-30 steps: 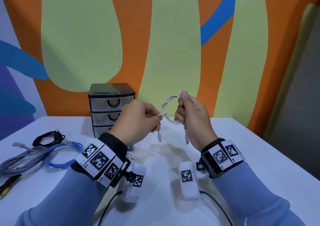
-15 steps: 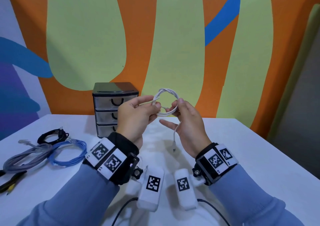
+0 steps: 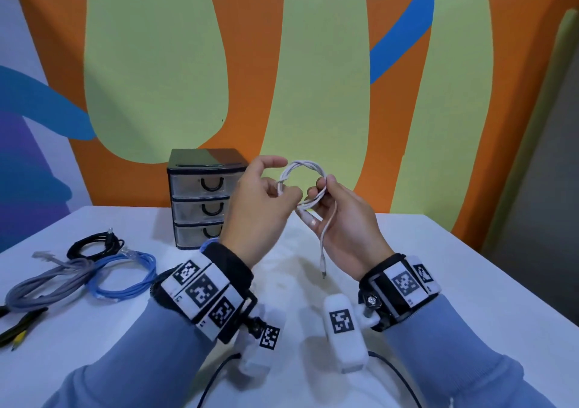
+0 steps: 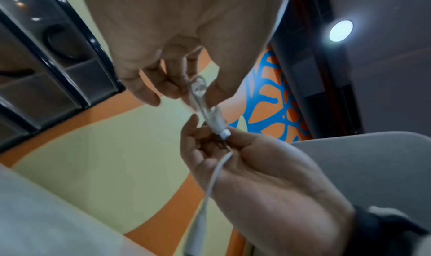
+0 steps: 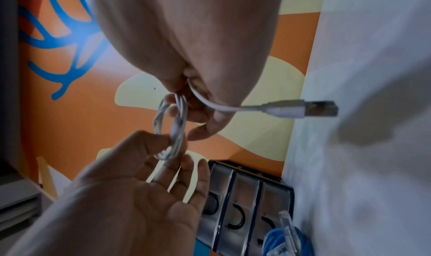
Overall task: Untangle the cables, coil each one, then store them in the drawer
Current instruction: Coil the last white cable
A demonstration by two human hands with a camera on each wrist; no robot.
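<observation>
A thin white USB cable [image 3: 305,166] is wound into a small coil held in the air above the white table [image 3: 438,266]. My left hand [image 3: 266,198] pinches the coil's left side, its forefinger lifted. My right hand [image 3: 338,216] grips the coil's right side [image 5: 179,116]. One loose end hangs below the right hand, ending in a USB plug [image 3: 322,265], also seen in the right wrist view [image 5: 310,108]. In the left wrist view the coil [image 4: 205,108] runs between both hands. A small three-drawer unit [image 3: 203,198] stands behind the left hand, all drawers closed.
On the table's left lie a black coiled cable [image 3: 94,245], a blue network cable [image 3: 125,276], a grey cable [image 3: 47,282] and a black-and-yellow cable end [image 3: 18,329]. A painted wall rises just behind the drawer unit.
Both hands have risen slightly with the coil. The left hand moved from holding a cable end to pinching the coil's left side; one loose end now hangs from the right hand.
</observation>
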